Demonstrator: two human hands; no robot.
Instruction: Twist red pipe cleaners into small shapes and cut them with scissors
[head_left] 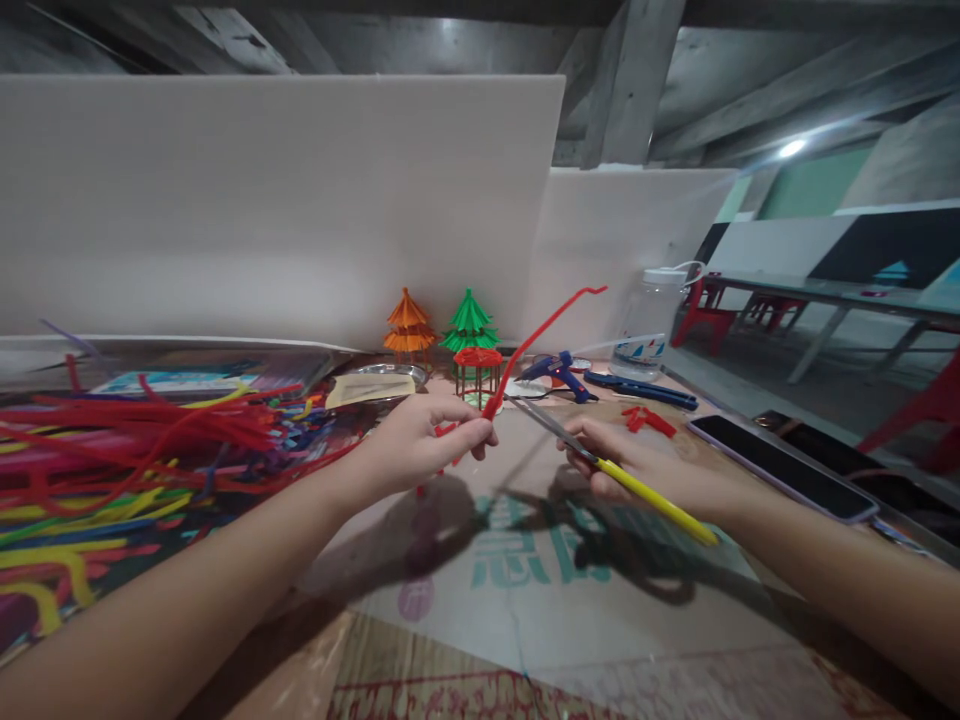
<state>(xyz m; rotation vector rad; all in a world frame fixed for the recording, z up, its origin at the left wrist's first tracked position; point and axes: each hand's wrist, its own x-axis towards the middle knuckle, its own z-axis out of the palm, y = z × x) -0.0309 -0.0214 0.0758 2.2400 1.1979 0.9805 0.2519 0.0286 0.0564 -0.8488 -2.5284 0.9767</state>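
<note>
My left hand [424, 437] pinches a red pipe cleaner [541, 330] between thumb and fingers. Its long free end slants up to the right and bends at the tip. In my right hand [626, 460] is a pair of scissors [652, 492] with yellow handles. The blades point up and left, close to the lower part of the pipe cleaner; whether they touch it I cannot tell. Behind my hands stands a small frame with a red top [478, 357], in front of a green pagoda-like model [469, 318]. An orange model [408, 322] is to its left.
A heap of coloured pipe cleaners [150, 440] covers the left side. A blue glue gun [561, 372], a dark blue hand tool [641, 390] and a clear bottle [646, 315] stand behind. Short red pieces [649, 420] and a phone [780, 467] lie on the right.
</note>
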